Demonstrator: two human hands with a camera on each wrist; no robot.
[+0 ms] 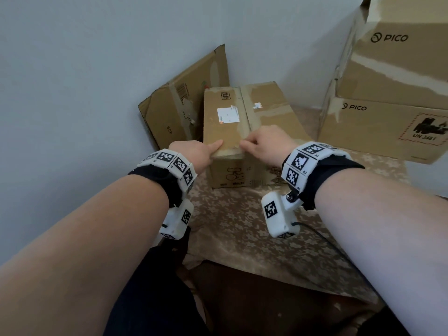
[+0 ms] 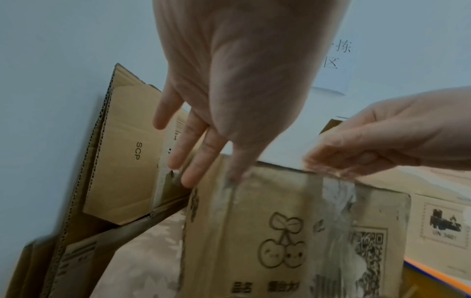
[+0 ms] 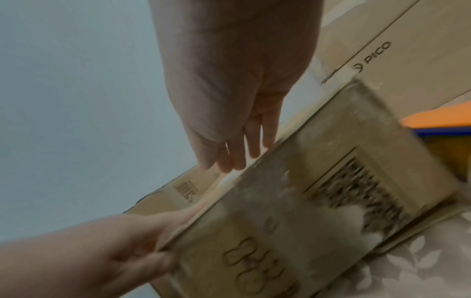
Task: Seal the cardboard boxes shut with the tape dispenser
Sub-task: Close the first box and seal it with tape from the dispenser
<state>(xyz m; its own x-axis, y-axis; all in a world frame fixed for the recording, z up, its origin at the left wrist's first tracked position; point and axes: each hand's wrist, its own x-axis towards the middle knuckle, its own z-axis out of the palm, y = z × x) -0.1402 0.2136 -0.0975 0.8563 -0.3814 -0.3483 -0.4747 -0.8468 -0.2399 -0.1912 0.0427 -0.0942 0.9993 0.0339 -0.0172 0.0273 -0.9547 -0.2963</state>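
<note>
- My left hand (image 1: 194, 154) lies flat, fingers straight, its grip apart on the cardboard box (image 1: 232, 132).
- My right hand (image 1: 266, 146) has its grip pinched on clear tape (image 2: 339, 193) at the near edge.

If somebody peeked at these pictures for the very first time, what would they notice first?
First, the two hands at the near top edge of the cardboard box in the middle: the left hand lies flat on it with its fingers straight, and the right hand pinches something at the edge, seemingly clear tape. Next, the big PICO boxes stacked at the right, and a flattened box leaning on the wall behind.
</note>
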